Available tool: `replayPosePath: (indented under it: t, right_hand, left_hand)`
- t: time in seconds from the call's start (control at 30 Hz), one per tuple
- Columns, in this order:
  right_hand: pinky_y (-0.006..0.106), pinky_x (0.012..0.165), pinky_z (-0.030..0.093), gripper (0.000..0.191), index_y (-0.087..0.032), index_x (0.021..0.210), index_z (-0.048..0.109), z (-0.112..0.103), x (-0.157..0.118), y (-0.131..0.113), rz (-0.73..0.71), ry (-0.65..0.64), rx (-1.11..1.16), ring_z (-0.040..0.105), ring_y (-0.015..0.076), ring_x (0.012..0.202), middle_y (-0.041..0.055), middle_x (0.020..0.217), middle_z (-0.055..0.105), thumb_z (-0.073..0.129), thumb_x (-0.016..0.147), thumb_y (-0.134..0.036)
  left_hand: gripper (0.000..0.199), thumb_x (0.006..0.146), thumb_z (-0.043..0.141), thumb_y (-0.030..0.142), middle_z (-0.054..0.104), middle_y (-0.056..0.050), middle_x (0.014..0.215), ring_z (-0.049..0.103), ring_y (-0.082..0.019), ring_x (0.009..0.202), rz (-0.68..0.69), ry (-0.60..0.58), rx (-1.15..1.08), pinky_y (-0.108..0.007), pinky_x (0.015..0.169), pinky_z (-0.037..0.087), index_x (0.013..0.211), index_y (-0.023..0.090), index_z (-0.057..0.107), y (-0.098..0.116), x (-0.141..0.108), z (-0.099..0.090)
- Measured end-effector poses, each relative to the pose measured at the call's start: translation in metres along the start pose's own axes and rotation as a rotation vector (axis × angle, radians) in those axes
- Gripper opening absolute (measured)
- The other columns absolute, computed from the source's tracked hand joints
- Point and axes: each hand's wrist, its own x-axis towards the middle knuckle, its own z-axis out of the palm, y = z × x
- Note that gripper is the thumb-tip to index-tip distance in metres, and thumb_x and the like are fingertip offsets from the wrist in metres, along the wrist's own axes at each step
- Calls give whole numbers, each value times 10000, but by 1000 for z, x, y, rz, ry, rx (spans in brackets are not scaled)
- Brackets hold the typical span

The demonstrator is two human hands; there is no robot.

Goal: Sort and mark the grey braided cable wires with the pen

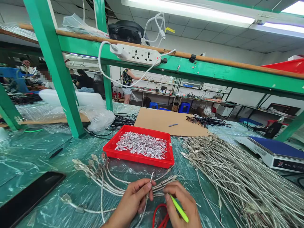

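Observation:
My left hand (137, 198) pinches a thin clear-jacketed cable (152, 177) near its end, which points upward between thumb and forefinger. My right hand (181, 202) is closed around a slim yellow-green pen-like tool (179, 209); its thin dark tip seems to reach toward the left fingertips. Behind both hands lies a bunch of similar cables (111, 186) with clear plugs at their left ends. Beyond them a red tray (140, 160) holds many small silvery pieces (142, 144). Between my wrists curves a red loop (161, 215), partly hidden by the right hand.
A large heap of cables (237, 171) covers the right side, beside a scale (277, 152). A black phone (30, 196) and a dark pen (56, 153) lie left. Cardboard (163, 120) lies behind the tray. A green shelf frame (57, 69) crosses above; people work beyond.

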Motion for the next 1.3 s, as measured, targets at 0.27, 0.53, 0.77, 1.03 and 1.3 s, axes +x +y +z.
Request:
replayPosePath:
  t: [0.27, 0.53, 0.77, 1.03, 1.3]
  right_hand:
    - [229, 707, 539, 247, -213, 977, 622, 1, 2, -3, -103, -71, -52, 677, 154, 781, 33, 867, 671, 497, 853, -40]
    - [248, 705, 520, 183, -208, 950, 615, -1, -1, 10, 25, -4, -101, 657, 166, 770, 36, 850, 650, 470, 910, -104]
    - [263, 759, 530, 168, -201, 997, 612, -15, 3, 8, 2, 28, -143, 657, 180, 842, 60, 907, 654, 506, 911, -105]
    - [263, 722, 557, 268, -221, 1028, 635, 1, -4, -7, -100, -102, -74, 692, 179, 808, 56, 914, 696, 513, 851, -61]
    - [255, 737, 565, 204, -203, 986, 648, -8, 3, -2, -16, 13, -131, 690, 181, 819, 63, 890, 685, 508, 891, -88]
  left_hand:
    - [399, 804, 674, 520, 604, -7, 601, 305, -30, 359, 9, -58, 26, -189, 370, 177, 798, 122, 694, 1, -3, 5]
    - [386, 791, 692, 508, 610, -10, 611, 293, -28, 364, 7, -56, -29, -190, 384, 184, 833, 125, 710, 8, -4, 3]
    - [303, 817, 682, 429, 595, 0, 632, 267, -30, 377, -37, -31, -131, -193, 383, 186, 871, 132, 708, 12, -6, 2]
    - [299, 824, 676, 422, 574, 0, 613, 280, -29, 376, -36, -113, -119, -196, 385, 175, 813, 124, 698, 8, -7, 3]
    - [294, 815, 681, 414, 590, -10, 615, 278, -24, 367, -57, -117, -104, -194, 384, 181, 844, 124, 712, 10, -7, 5]
